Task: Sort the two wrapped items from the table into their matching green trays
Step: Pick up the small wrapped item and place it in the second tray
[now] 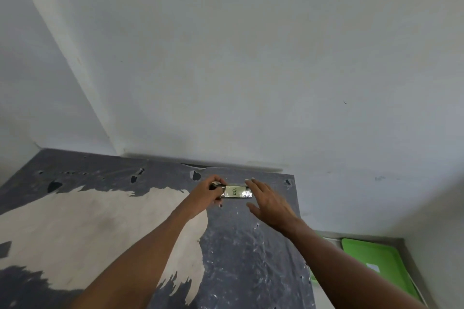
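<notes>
A silvery wrapped item (237, 192) with a white label marked "B" lies near the far right corner of the table (246, 253). My left hand (207, 195) is closed around its left end. My right hand (267, 202) hovers at its right end with fingers spread, the fingertips at or just over the wrap. A green tray (381, 266) with a small white label sits low at the right, below the table's edge, partly hidden by my right forearm. Only one wrapped item is in sight.
The table's dark grey covering is worn, with a large bare beige patch (88, 223) on the left and several small holes near the back. White walls close in behind and to the right. The table's right edge drops toward the tray.
</notes>
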